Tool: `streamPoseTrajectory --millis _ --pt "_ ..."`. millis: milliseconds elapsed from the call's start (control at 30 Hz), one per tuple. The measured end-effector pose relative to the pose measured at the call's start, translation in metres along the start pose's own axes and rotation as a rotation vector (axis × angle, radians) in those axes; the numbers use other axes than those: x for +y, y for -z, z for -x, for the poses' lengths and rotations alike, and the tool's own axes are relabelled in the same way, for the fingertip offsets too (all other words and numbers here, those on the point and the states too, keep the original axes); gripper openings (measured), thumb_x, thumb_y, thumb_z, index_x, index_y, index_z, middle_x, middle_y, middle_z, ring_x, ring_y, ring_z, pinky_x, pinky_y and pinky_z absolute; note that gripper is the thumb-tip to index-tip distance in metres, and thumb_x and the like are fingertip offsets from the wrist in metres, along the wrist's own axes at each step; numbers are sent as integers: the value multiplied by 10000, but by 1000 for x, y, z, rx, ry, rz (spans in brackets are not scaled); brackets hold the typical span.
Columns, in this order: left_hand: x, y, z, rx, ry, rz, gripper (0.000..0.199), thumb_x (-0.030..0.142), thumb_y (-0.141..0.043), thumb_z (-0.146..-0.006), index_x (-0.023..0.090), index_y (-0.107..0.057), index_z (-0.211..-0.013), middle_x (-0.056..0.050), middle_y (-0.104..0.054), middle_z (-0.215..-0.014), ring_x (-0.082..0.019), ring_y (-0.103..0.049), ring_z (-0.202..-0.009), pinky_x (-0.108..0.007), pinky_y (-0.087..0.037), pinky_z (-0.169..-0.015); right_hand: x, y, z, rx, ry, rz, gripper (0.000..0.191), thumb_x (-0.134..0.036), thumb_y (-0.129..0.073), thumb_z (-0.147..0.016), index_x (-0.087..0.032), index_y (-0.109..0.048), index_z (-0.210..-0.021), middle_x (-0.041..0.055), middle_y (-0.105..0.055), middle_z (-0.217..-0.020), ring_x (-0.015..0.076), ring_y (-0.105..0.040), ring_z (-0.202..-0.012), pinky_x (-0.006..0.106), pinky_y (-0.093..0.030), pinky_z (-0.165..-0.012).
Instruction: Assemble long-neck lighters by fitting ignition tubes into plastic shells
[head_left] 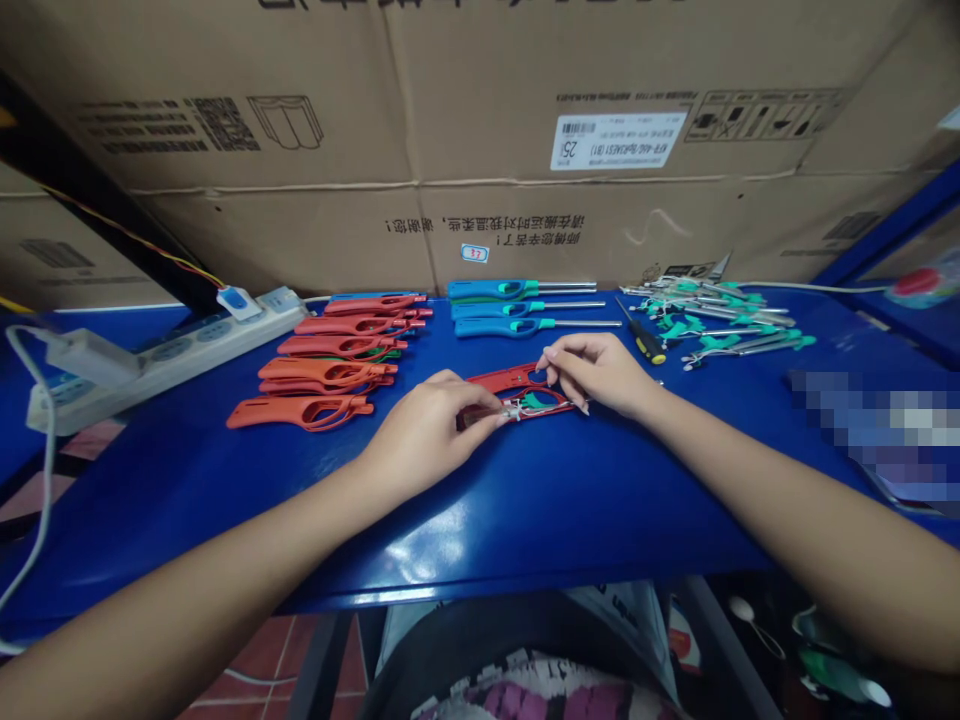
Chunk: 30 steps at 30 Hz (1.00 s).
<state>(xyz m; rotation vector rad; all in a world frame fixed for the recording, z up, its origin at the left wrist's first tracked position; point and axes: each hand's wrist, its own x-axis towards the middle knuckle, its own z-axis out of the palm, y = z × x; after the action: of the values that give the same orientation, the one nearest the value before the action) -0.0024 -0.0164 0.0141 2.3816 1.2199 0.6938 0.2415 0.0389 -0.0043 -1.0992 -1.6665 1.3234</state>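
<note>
On the blue table, my left hand pinches the near end of an opened red gas lighter casing. A green trigger, white wires and a metal rod lie inside this casing half. A second red casing half rests just behind it, its inner side up. My right hand is over the right end of both halves, thumb and fingers pinched together. Whatever lies between those fingertips is too small to make out. Fingers of both hands hide parts of the casing.
Red and orange lighter casings lie stacked at left, beside a power strip. Blue assembled lighters lie at the back. Metal rods with green triggers are heaped at right, next to a screwdriver. A cardboard box stands behind.
</note>
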Motion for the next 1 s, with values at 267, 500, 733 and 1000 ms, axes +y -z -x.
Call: streamPoseTrajectory --millis 267,500,733,1000 --pt "-7 -8 -4 -13 26 -3 81 226 -705 -892 174 -752 -935 -29 -717 -899 -178 -621 -823 -318 -475 -781 -1 -1 1 -25 18 3 369 -497 -671 -888 -151 -636 -763 -38 -606 -550 44 -460 -300 183 -366 -310" --pt "-9 -7 -3 -31 66 77 133 207 -696 -899 195 -778 -1002 -19 -701 -896 -118 -587 -680 -252 -453 -659 -3 -1 7 -53 128 115 268 -403 -654 -903 -143 -706 -942 27 -730 -776 45 -486 -379 200 -404 -368" --pt "-13 -9 -3 -23 39 113 137 224 -706 -909 208 -805 -1004 -36 -707 -910 -131 -639 -721 -253 -471 -672 -11 0 18 -254 538 486 200 -223 -634 -910 -176 -800 -1012 59 -807 -927 128 -714 -704 219 -513 -609" --pt "-12 -8 -4 -20 36 118 136 244 -706 -910 210 -801 -1000 -43 -722 -916 -144 -638 -737 -254 -465 -666 -13 1 19 -324 569 576 301 -210 -623 -916 -245 -766 -1178 36 -800 -1048 156 -746 -831 251 -543 -711"
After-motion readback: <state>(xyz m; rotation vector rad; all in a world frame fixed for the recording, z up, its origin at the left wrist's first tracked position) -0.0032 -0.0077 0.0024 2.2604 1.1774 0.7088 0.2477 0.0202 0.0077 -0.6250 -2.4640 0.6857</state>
